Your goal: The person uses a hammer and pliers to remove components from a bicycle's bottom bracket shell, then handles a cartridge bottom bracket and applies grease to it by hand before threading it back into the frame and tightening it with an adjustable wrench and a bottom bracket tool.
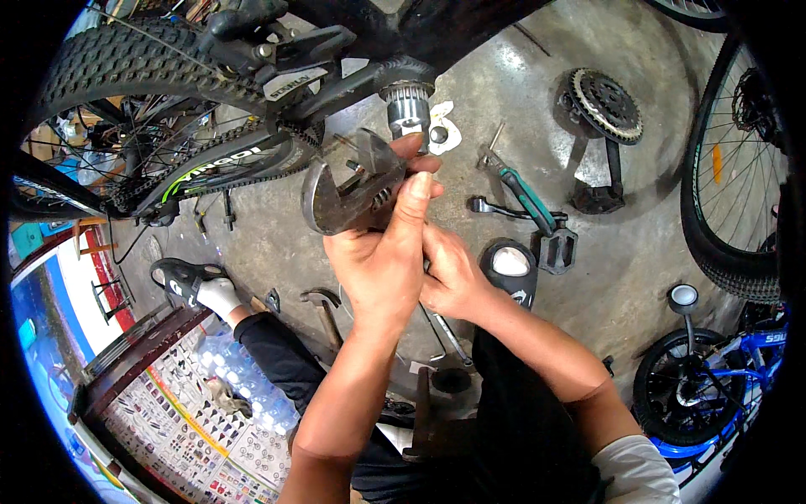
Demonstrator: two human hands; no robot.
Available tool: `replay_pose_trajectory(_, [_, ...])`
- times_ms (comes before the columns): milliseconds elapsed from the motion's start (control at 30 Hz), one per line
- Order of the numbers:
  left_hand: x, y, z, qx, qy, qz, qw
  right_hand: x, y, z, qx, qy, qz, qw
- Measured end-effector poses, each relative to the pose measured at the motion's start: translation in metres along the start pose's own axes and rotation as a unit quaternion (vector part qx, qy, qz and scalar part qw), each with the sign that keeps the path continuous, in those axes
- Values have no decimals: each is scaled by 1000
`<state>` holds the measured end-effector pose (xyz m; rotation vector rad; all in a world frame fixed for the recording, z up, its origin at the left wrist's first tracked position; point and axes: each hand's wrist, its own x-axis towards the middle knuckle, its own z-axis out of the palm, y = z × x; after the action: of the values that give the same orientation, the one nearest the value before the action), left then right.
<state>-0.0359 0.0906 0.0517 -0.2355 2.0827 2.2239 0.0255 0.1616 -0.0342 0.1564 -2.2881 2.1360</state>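
Note:
A large dark adjustable wrench (pixel 357 189) is in my left hand (pixel 378 269), which is closed round it with the thumb laid along it. The wrench's jaws stand apart, with nothing between them. My right hand (pixel 457 269) is closed just beside and partly behind the left, seemingly on the wrench's handle; most of its fingers are hidden. Just beyond my fingertips, a silver notched bottom bracket tool (pixel 409 107) sits at the bottom bracket of the black bicycle frame (pixel 453 34). My fingertips are close to its lower end; contact is unclear.
On the concrete floor lie a crankset with chainring (pixel 604 105), a crank arm with pedal (pixel 556 250), a green-handled tool (pixel 525 197) and a hammer (pixel 323 311). A wheel (pixel 730 168) and a blue bicycle (pixel 747 365) stand right. Water bottles (pixel 252 386) lie lower left.

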Motion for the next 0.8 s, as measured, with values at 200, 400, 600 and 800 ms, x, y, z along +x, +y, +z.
replay_pose_trajectory(200, [0, 0, -8, 60, -64, 50, 995, -4, -21, -28, 26, 46, 33, 998])
replay_pose_trajectory(400, [-8, -10, 0, -29, -71, 87, 993, -19, -19, -63, -17, 52, -16, 998])
replay_pose_trajectory(600, [-4, -14, 5, -78, -21, 45, 996, -31, -8, -91, 59, 82, 116, 988])
replay_pose_trajectory(800, [7, -9, 10, -102, 35, -15, 994, 10, -25, -116, 48, 184, 197, 962])
